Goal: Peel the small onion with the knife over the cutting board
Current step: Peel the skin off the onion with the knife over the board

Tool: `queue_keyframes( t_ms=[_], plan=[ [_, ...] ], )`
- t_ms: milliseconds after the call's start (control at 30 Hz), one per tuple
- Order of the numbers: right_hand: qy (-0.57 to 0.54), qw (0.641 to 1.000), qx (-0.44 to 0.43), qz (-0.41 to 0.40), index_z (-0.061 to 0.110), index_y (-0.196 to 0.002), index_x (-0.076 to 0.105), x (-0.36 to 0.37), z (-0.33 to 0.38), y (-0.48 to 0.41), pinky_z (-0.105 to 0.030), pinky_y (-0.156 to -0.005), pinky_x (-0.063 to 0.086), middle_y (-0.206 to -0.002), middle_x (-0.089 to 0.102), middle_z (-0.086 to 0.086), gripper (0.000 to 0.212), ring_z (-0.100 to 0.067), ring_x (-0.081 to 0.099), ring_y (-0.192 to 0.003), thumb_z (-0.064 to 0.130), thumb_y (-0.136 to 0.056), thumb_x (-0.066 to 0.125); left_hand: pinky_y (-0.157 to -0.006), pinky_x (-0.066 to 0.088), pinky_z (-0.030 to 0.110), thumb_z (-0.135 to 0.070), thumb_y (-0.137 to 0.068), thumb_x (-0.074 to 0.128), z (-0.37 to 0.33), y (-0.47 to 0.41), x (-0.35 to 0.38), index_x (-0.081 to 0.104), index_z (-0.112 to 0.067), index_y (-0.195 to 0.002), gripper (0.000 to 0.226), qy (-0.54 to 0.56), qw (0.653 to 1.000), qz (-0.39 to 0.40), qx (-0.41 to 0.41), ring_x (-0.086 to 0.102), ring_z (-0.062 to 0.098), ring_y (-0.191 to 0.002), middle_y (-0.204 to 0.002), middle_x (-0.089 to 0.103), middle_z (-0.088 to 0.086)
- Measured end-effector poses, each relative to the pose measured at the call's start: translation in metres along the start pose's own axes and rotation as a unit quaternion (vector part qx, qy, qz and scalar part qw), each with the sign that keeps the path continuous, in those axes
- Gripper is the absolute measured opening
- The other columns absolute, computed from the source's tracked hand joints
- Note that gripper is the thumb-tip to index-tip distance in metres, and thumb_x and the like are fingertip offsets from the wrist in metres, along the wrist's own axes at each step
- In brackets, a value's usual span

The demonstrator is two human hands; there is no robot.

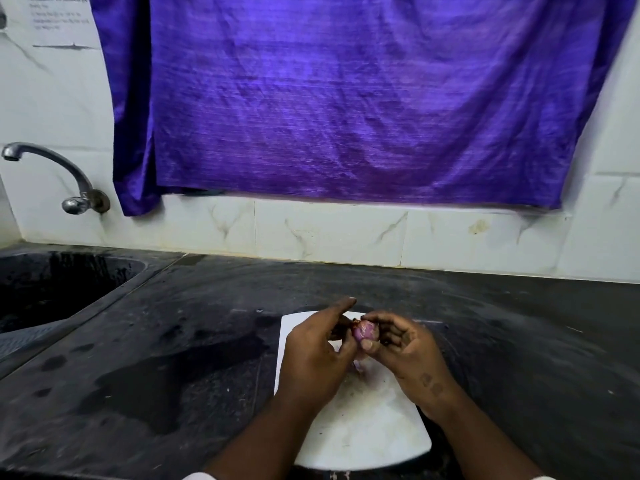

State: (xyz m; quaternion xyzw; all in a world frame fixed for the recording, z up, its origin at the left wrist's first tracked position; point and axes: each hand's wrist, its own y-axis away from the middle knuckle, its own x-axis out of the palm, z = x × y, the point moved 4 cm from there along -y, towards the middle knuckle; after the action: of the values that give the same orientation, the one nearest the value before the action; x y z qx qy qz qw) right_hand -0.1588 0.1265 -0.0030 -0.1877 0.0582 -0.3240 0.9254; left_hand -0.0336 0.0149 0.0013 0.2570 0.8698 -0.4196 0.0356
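A small purple onion (pixel 364 331) is held above the white cutting board (pixel 367 427), which lies on the dark counter. My right hand (pixel 403 355) grips the onion between its thumb and curled fingers. My left hand (pixel 317 355) is at the onion's left side, its thumb and fingers pinching at the skin there while the index finger sticks out straight. A bit of peel (pixel 360 365) hangs or lies just below the onion. No knife shows in this view; the hands hide whatever may be under them.
A black sink (pixel 52 289) with a steel tap (pixel 52 174) sits at the left. The dark counter (pixel 173 358) has wet patches. A purple cloth (pixel 346 98) hangs on the tiled wall behind.
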Motion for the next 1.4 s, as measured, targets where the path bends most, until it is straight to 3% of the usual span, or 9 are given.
queue_keyframes(
  t_ms=[133, 300, 433, 700, 800, 933, 1033, 1233, 1400],
  plan=[
    [-0.016, 1.0, -0.009, -0.011, 0.004, -0.113, 0.07, -0.003, 0.002, 0.0, -0.02, -0.078, 0.059, -0.107, 0.079, -0.009, 0.036, -0.018, 0.076, -0.098, -0.006, -0.079, 0.077, -0.076, 0.062, 0.027, 0.009, -0.083, 0.066, 0.004, -0.001, -0.003, 0.069, -0.025, -0.134, 0.061, 0.013, 1.0, -0.011, -0.016, 0.075, 0.008, -0.084, -0.092, 0.078, -0.014],
    [-0.022, 1.0, -0.01, -0.01, 0.003, -0.114, 0.069, -0.005, 0.001, 0.0, -0.022, -0.077, 0.059, -0.108, 0.078, -0.01, 0.036, -0.021, 0.075, -0.1, -0.007, -0.081, 0.075, -0.071, 0.058, 0.017, -0.003, -0.09, 0.077, 0.003, -0.003, -0.001, 0.065, -0.026, -0.135, 0.052, 0.119, 0.99, 0.022, -0.073, 0.075, 0.006, -0.085, -0.094, 0.077, -0.012],
    [-0.015, 1.0, -0.01, -0.009, 0.003, -0.113, 0.07, -0.004, 0.001, 0.0, -0.02, -0.075, 0.058, -0.107, 0.078, -0.007, 0.037, -0.018, 0.076, -0.097, -0.009, -0.079, 0.076, -0.066, 0.056, 0.015, 0.002, -0.09, 0.075, 0.006, -0.004, 0.0, 0.067, -0.027, -0.129, 0.049, 0.153, 0.983, 0.015, -0.1, 0.075, 0.006, -0.082, -0.088, 0.077, 0.002],
    [-0.01, 1.0, -0.008, -0.019, -0.001, -0.105, 0.07, -0.003, 0.001, -0.001, -0.019, -0.068, 0.058, -0.091, 0.079, -0.006, 0.04, -0.011, 0.076, -0.083, -0.017, -0.07, 0.079, -0.072, 0.056, 0.013, -0.001, -0.094, 0.069, 0.006, -0.002, 0.001, 0.069, -0.029, -0.128, 0.044, 0.036, 0.998, 0.014, -0.056, 0.072, 0.003, -0.093, -0.096, 0.075, -0.015],
    [-0.016, 1.0, -0.007, -0.024, 0.005, -0.106, 0.07, -0.003, 0.001, -0.001, -0.019, -0.072, 0.059, -0.097, 0.08, -0.006, 0.039, -0.013, 0.076, -0.089, -0.013, -0.072, 0.08, -0.067, 0.05, 0.008, 0.001, -0.095, 0.066, 0.01, -0.003, 0.001, 0.067, -0.03, -0.127, 0.045, 0.014, 0.997, 0.01, -0.073, 0.069, 0.003, -0.092, -0.096, 0.072, -0.015],
    [-0.032, 0.999, -0.005, -0.022, 0.013, -0.11, 0.071, -0.005, 0.0, -0.002, -0.024, -0.082, 0.06, -0.109, 0.078, -0.004, 0.036, -0.018, 0.075, -0.101, -0.005, -0.079, 0.077, -0.07, 0.055, 0.018, 0.003, -0.093, 0.062, 0.017, -0.003, 0.002, 0.067, -0.03, -0.122, 0.044, -0.02, 0.996, 0.021, -0.08, 0.069, 0.004, -0.087, -0.092, 0.07, -0.017],
    [-0.019, 1.0, 0.001, -0.015, 0.014, -0.114, 0.07, -0.004, -0.003, -0.003, -0.028, -0.089, 0.06, -0.112, 0.078, -0.003, 0.035, -0.02, 0.073, -0.106, -0.003, -0.083, 0.075, -0.075, 0.058, 0.025, 0.011, -0.081, 0.055, 0.017, -0.002, 0.002, 0.066, -0.033, -0.122, 0.062, -0.052, 0.994, 0.036, -0.087, 0.067, 0.002, -0.094, -0.096, 0.069, -0.017],
    [0.022, 1.0, 0.0, 0.003, 0.02, -0.127, 0.067, -0.004, -0.006, -0.004, -0.026, -0.094, 0.057, -0.12, 0.076, 0.004, 0.042, -0.014, 0.071, -0.112, 0.008, -0.087, 0.073, -0.064, 0.05, 0.018, -0.009, -0.094, 0.066, 0.005, -0.003, -0.003, 0.068, -0.035, -0.111, 0.031, -0.006, 0.998, 0.01, -0.057, 0.069, 0.003, -0.091, -0.094, 0.075, -0.02],
    [0.039, 0.999, -0.003, 0.026, 0.021, -0.132, 0.065, -0.003, -0.006, -0.003, -0.025, -0.096, 0.056, -0.126, 0.073, 0.006, 0.045, -0.01, 0.068, -0.118, 0.012, -0.089, 0.072, -0.064, 0.046, 0.008, -0.005, -0.09, 0.074, -0.005, -0.002, -0.005, 0.069, -0.039, -0.105, 0.038, 0.04, 0.998, 0.002, -0.052, 0.071, 0.003, -0.087, -0.097, 0.075, -0.021]
  ],
)
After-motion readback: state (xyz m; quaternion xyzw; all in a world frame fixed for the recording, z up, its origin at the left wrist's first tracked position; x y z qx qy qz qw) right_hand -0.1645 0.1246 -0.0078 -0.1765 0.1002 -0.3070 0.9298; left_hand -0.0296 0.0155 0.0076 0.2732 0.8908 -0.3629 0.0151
